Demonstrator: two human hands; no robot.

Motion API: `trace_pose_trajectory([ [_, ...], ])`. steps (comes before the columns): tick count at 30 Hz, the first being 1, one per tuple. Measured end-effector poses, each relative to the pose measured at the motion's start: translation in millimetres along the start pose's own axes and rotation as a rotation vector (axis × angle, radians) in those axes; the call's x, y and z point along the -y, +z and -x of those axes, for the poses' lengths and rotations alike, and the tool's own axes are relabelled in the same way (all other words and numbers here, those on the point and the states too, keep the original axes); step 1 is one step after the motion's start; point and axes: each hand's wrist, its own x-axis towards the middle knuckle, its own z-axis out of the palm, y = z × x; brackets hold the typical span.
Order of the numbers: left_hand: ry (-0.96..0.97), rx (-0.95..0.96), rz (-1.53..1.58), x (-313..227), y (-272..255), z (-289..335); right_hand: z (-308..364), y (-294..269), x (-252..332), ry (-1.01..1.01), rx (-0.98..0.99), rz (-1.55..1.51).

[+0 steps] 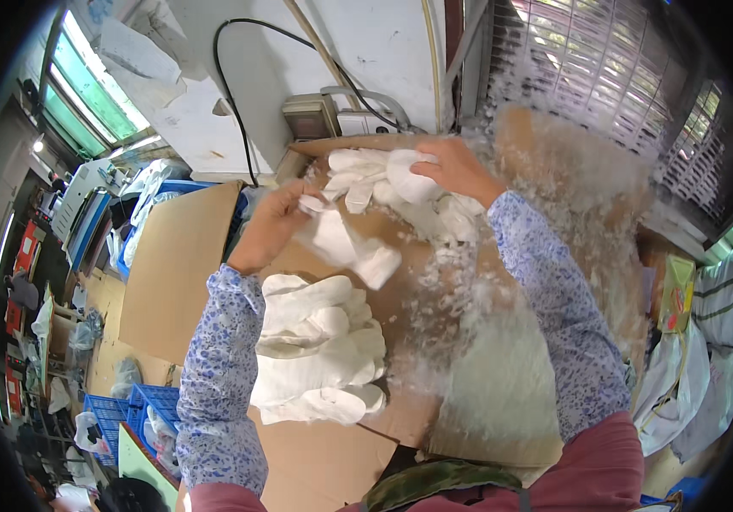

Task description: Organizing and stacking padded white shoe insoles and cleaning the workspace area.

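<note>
My left hand (pixel 274 224) is closed on one end of a white glove (pixel 336 243), which hangs down to the right, slightly blurred. Farther right, my right hand (pixel 460 169) grips another white glove (pixel 411 177) with thumb and fingers, just over a loose heap of white gloves (pixel 356 175) at the back of the cardboard. Some finger shapes show in that heap. Below my left hand lies a neat stack of white gloves (pixel 319 358), laid in overlapping layers.
White lint covers the cardboard work surface (pixel 409 324) on the right and clings to the window mesh (pixel 588 51). A black cable (pixel 221 68) loops down the wall by a socket box (pixel 308 117). Blue crates (pixel 148 405) stand lower left; white sacks (pixel 678 384) hang at right.
</note>
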Motion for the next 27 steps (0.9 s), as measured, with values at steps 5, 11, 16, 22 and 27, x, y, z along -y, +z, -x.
trace_pose_trajectory([
  [5,0.032,0.069,0.204,-36.3,-0.1,-14.7,-6.8,-13.4,22.8,0.057,0.039,-0.198],
  [11,0.135,-0.029,0.217,-53.5,16.9,-35.5,-8.7,-15.4,71.9,-0.037,0.039,-0.395],
  [16,0.028,0.123,0.077,-73.3,8.1,-39.7,-4.5,-19.4,78.6,-0.05,0.068,-0.579],
  [22,-0.045,0.043,0.278,-92.6,-15.7,-41.7,60.2,80.5,15.7,0.466,0.275,-0.349],
  [27,-0.143,-0.138,0.328,-74.2,-53.8,-29.9,112.0,85.9,-47.9,0.372,0.8,-0.279],
])
